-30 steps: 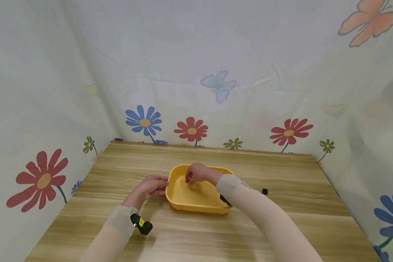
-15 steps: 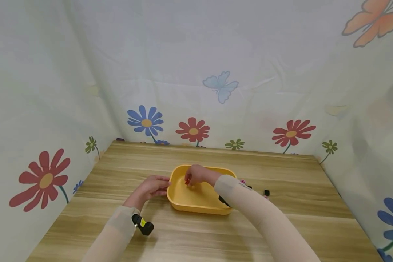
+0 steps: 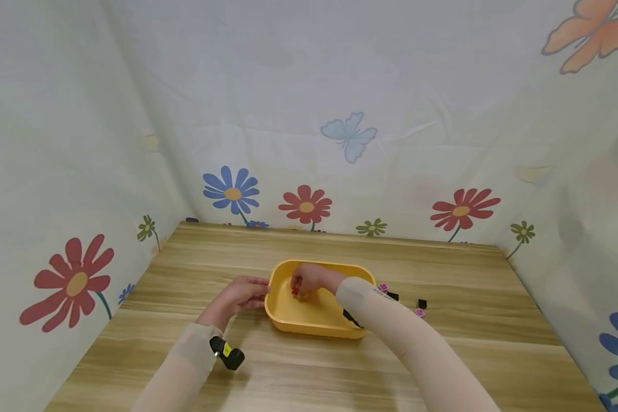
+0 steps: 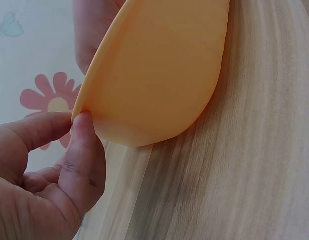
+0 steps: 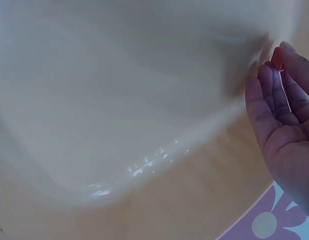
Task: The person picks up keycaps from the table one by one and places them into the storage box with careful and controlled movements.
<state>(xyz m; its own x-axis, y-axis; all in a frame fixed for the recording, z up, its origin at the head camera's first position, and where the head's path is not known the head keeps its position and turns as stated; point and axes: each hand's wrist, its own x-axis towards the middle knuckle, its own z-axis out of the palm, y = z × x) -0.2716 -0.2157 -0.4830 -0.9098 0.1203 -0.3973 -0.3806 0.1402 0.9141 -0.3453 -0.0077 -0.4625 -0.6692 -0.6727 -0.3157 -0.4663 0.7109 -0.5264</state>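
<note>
1. Head view: my yellow tray sits on the wooden table in front of me, with my right hand reaching down inside it, nearer its left side.
2. As I judge it, the work is partway: the red piece is inside the tray's outline but between my fingertips, so it has not been let go. Whether it touches the tray's floor I cannot tell.
3. Left to deal with, it seems, are the loose bits on the table just right of the tray: two pink pieces and two black pieces. One pink and one black lie close together beside my right sleeve; the other pair lies a little farther right. My sleeve may hide more, so I cannot give a full count.
4. Nor can I say how much is finished, since my own hand covers part of the tray's inside.
5. My right hand is nearly closed at the tips: thumb and fingertips pinch the small red piece, while a gap shows between the thumb and the other fingers farther down.
6. My left hand is at the tray's left end, its thumb and a finger meeting on the rim in a light pinch, which I take to be steadying it.
</note>
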